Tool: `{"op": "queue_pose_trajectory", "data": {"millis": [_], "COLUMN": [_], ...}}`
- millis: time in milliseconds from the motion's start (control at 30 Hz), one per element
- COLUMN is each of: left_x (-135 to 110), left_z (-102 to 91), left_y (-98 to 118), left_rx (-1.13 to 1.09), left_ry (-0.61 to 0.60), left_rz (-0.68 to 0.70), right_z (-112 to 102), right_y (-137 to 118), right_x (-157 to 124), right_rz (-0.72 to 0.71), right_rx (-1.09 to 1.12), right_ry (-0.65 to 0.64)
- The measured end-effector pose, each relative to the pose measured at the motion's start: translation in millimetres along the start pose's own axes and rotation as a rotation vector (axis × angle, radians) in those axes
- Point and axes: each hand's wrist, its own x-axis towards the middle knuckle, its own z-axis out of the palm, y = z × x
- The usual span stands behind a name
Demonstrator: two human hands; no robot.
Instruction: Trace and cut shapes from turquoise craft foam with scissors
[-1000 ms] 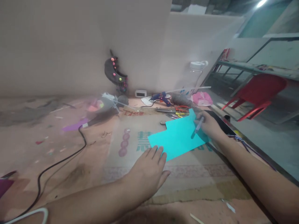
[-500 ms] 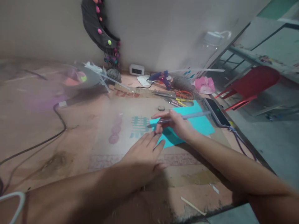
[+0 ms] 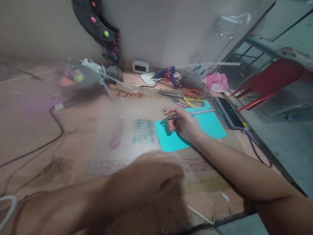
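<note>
A pen (image 3: 201,112) with a pale barrel and dark tip rests in my right hand (image 3: 187,125), its point toward the left. That hand is over a bright turquoise sheet of paper (image 3: 212,125), with its thumb and fingers around the pen. Just at the index fingertip shows a small dark round piece (image 3: 165,109), mostly hidden; whether it is touched I cannot tell. My left hand (image 3: 156,173) is smeared by motion, in front of the paper's near edge and apart from it. Its fingers are too blurred to read. Beneath lies a printed board (image 3: 144,130) with a green character.
Behind the paper lie scissors (image 3: 193,94), a yellow-handled tool (image 3: 195,101), a blue glue gun (image 3: 168,75) and grey yarn (image 3: 193,81). A phone (image 3: 230,112) with a strap lies at the right edge. A white digital clock (image 3: 140,67) and clear bottle (image 3: 222,36) stand at the wall.
My left hand has come off the paper and drawn back toward me. My right hand still holds the pen and has moved slightly up toward the dark round piece.
</note>
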Motion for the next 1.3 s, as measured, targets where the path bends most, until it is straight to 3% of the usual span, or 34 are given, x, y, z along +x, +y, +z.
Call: {"op": "queue_pose_trajectory", "data": {"millis": [67, 167, 300, 433, 800, 1033, 1167, 1300], "left_x": [0.7, 1.2, 1.5, 3.6, 4.7, 6.1, 5.1, 2.3], "left_z": [3.8, 11.7, 13.5, 9.6, 10.8, 13.2, 12.3, 14.7], "left_y": [-8.1, -20.1, -21.7, -17.3, -17.6, -19.0, -20.0, -21.5], "left_rx": [0.273, 0.638, 0.755, 0.784, 0.761, 0.75, 0.744, 0.77], "left_ry": [0.096, 0.125, 0.124, 0.066, 0.054, 0.013, 0.014, 0.052], "left_rz": [-0.097, -0.181, -0.269, -0.304, -0.262, -0.288, -0.279, -0.256], "right_z": [1.5, 4.4, 8.3, 11.6, 10.5, 12.8, 12.2, 2.8], "right_y": [0.8, 0.1, -3.2, -5.2, -0.9, 3.0, -4.7, -22.3], "right_x": [-2.6, -6.3, -8.1, -8.1, 5.2, 6.8, 2.3, -5.9], "right_rz": [-0.04, -0.132, -0.108, -0.022, -0.204, -0.223, -0.201, -0.321], "right_rx": [-0.073, -0.266, -0.4, -0.42, -0.77, -0.73, -0.589, -0.495], "right_ry": [0.042, 0.058, 0.073, 0.105, 0.193, 0.197, 0.213, 0.263]}}
